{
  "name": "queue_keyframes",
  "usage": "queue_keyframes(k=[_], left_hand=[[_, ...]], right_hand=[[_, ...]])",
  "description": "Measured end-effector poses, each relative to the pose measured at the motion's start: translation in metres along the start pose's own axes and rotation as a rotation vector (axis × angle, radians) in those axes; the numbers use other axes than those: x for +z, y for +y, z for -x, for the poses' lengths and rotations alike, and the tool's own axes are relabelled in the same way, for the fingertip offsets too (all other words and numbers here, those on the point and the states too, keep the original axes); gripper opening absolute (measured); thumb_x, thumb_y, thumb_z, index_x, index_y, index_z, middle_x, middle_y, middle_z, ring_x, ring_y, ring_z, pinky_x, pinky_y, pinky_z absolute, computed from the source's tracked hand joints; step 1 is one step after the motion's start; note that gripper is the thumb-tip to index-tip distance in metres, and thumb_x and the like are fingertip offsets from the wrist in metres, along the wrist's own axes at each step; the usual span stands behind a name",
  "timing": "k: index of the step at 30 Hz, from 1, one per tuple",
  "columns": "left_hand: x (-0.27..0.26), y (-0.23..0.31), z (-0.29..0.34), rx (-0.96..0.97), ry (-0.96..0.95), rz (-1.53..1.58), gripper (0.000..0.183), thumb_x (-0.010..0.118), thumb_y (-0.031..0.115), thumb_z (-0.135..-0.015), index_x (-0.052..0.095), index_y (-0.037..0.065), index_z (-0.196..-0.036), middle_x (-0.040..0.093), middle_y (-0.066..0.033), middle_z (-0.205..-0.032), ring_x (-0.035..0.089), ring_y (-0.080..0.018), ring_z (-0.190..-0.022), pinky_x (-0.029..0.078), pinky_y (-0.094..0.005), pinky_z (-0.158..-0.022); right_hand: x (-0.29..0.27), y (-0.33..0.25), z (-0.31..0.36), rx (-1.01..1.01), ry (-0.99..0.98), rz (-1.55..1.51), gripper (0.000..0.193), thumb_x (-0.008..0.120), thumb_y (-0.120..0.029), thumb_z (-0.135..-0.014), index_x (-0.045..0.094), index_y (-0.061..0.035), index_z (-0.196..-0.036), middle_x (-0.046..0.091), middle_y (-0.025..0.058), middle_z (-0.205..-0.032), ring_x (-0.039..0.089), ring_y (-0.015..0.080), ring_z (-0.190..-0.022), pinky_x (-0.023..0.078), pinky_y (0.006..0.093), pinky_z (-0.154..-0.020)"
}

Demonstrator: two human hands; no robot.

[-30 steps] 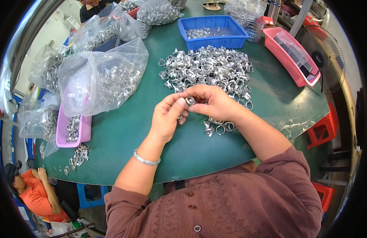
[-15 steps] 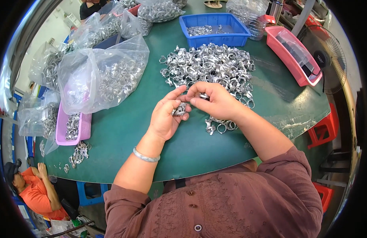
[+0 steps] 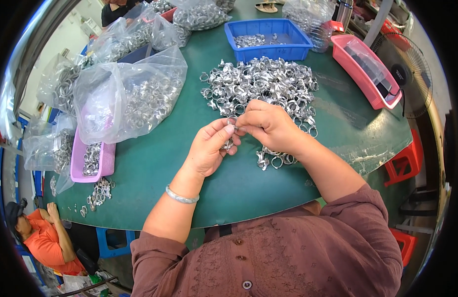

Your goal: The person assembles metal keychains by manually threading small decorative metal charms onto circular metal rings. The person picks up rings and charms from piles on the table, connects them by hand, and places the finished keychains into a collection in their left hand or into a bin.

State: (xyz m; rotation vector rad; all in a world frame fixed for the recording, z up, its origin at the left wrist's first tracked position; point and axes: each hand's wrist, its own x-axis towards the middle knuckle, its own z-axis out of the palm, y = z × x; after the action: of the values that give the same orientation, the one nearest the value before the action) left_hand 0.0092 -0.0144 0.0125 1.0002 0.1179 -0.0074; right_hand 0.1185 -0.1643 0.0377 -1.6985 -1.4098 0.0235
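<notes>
My left hand (image 3: pixel 209 146) is closed, with a silver metal ring (image 3: pixel 232 120) pinched upright between thumb and forefinger. More metal pieces (image 3: pixel 227 144) sit under its curled fingers, partly hidden. My right hand (image 3: pixel 267 126) meets it from the right, its thumb and fingertips pressed together at the same ring. Whether those fingertips hold a separate piece is hidden. Just beyond both hands lies a large heap of silver metal rings (image 3: pixel 263 81), many with raised lugs. A smaller cluster of rings (image 3: pixel 277 161) lies below my right wrist.
A blue tray (image 3: pixel 273 51) with some rings stands behind the heap. Clear bags of rings (image 3: pixel 150 96) and a lilac basket (image 3: pixel 108 161) are at left, loose rings (image 3: pixel 101 190) nearby. A pink basket (image 3: pixel 362 74) and fan (image 3: pixel 412 74) stand right. A person in orange (image 3: pixel 46 242) is at lower left.
My right hand has turned and its fingertips have come down against my left fingertips. A ring now shows upright in the left hand's pinch; the ring seen earlier within my right fingers no longer shows there.
</notes>
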Motion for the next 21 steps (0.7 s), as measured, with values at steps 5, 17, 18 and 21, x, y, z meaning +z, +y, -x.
queue_keyframes(k=[5,17,18,21], left_hand=[[0.001,-0.002,-0.001,0.065,0.037,-0.045,0.027,0.056,0.010,-0.084,0.052,0.004,-0.109,0.058,-0.0031,-0.089,0.053,-0.0092,-0.073,0.042,-0.0218,-0.058],[0.009,-0.001,0.001,0.364,0.051,-0.351,0.038,0.062,-0.001,-0.076,0.051,0.003,-0.113,0.058,-0.0050,-0.104,0.051,-0.0063,-0.083,0.042,-0.0202,-0.071],[0.009,-0.001,0.001,0.390,0.052,-0.366,0.038,0.063,-0.001,-0.076,0.051,0.003,-0.112,0.058,-0.0047,-0.104,0.050,-0.0067,-0.083,0.042,-0.0208,-0.073],[0.008,-0.002,0.001,0.429,0.054,-0.392,0.037,0.063,-0.001,-0.075,0.052,0.002,-0.111,0.058,-0.0041,-0.104,0.050,-0.0072,-0.083,0.042,-0.0213,-0.075]], right_hand=[[0.000,0.000,-0.001,-0.068,0.020,0.001,0.015,0.062,-0.006,-0.074,0.061,-0.0077,-0.090,0.054,0.0054,-0.075,0.055,0.0224,-0.061,0.045,0.0314,-0.055],[-0.005,0.004,-0.001,0.208,0.032,-0.321,0.033,0.062,-0.004,-0.073,0.052,-0.0039,-0.104,0.048,-0.0041,-0.073,0.044,0.0034,-0.064,0.038,0.0193,-0.054],[-0.005,0.004,-0.002,0.292,0.001,-0.394,0.033,0.060,-0.002,-0.073,0.050,-0.0032,-0.105,0.048,-0.0033,-0.075,0.045,0.0035,-0.066,0.038,0.0191,-0.056],[-0.006,0.006,-0.002,0.408,-0.046,-0.507,0.035,0.054,0.001,-0.073,0.047,-0.0016,-0.107,0.048,-0.0016,-0.080,0.047,0.0042,-0.071,0.038,0.0190,-0.058]])
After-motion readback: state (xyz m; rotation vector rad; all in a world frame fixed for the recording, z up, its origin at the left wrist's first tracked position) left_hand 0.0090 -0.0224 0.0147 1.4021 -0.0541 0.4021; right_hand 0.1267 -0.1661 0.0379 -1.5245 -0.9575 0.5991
